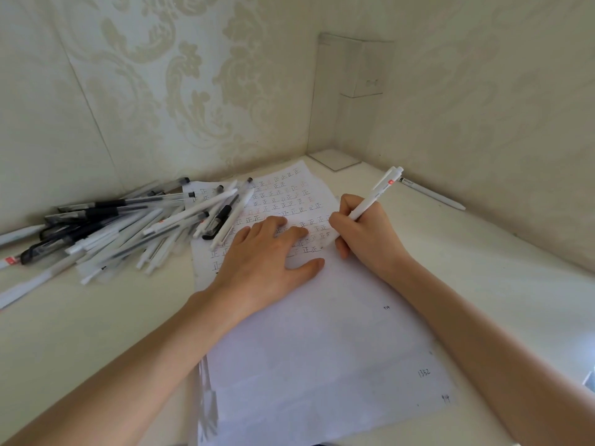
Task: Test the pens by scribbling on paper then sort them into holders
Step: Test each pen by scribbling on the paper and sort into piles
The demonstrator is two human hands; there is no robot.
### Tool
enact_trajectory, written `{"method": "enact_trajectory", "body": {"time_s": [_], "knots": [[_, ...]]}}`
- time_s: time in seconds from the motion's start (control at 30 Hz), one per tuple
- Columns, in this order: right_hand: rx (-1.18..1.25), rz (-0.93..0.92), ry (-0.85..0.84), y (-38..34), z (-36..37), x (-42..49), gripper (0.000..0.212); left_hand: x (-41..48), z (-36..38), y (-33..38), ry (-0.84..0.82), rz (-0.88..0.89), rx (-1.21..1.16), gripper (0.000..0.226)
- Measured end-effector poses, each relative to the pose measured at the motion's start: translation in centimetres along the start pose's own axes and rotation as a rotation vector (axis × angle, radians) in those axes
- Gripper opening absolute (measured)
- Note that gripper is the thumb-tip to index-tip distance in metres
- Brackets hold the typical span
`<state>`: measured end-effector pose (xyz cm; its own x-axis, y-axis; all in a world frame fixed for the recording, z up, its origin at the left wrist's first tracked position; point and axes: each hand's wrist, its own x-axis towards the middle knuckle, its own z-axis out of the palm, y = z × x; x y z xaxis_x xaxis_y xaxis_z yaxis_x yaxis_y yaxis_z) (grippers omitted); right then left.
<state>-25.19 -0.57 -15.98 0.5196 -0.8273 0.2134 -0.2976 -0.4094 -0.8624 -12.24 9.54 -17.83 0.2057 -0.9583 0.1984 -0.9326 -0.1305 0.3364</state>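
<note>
Head view shows a cream desk (483, 284) in a wallpapered corner, where the left hand (264, 255) presses flat, fingers spread, on the paper (322, 342) while the right hand (363, 236) pinches a white pen (375, 194), its tip at the sheet, beside a pile of pens (128, 226).

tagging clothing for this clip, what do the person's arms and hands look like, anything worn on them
Nothing is worn that the view shows. The left hand and right hand are bare: no gloves, rings or bracelets. The left forearm and right forearm are uncovered to the picture's edge, with no sleeve, watch or band.
</note>
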Motion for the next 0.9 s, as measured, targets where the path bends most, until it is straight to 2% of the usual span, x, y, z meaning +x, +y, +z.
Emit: {"method": "enact_trajectory", "body": {"time_s": [0.17,0.47,0.57,0.6,0.63,0.7,0.73,0.83,0.9], "knots": [[0.003,0.013,-0.037,-0.1,0.0,-0.2,0.025,0.0,0.0,0.0,-0.003,0.0,-0.006,0.06],[0.128,0.015,0.083,-0.3,-0.3,-0.2,0.032,0.0,-0.3,-0.2,-0.017,0.004,-0.036,0.06],[0.177,-0.017,0.12,0.1,-0.6,0.1,0.02,0.0,-0.3,-0.4,0.028,0.009,-0.078,0.058],[0.206,-0.037,0.125,0.2,-0.8,0.2,0.01,0.0,-0.3,-0.5,0.052,0.013,-0.097,0.057],[0.251,-0.054,0.122,0.4,-1.0,0.4,0.015,-0.1,-0.3,-0.6,0.072,0.016,-0.122,0.056],[0.358,-0.052,0.114,0.6,-1.6,0.7,0.04,-0.1,-0.4,-0.6,0.089,0.021,-0.173,0.056],[0.423,-0.04,0.115,0.6,-1.9,0.7,0.045,-0.2,-0.4,-0.6,0.089,0.026,-0.194,0.057],[0.649,0.01,0.095,0.6,-2.3,0.8,0.031,-0.4,-0.6,-0.4,0.087,0.063,-0.255,0.063],[0.668,0.033,0.077,0.7,-2.3,0.8,0.025,-0.6,-0.8,-0.1,0.062,0.091,-0.329,0.066]]}}
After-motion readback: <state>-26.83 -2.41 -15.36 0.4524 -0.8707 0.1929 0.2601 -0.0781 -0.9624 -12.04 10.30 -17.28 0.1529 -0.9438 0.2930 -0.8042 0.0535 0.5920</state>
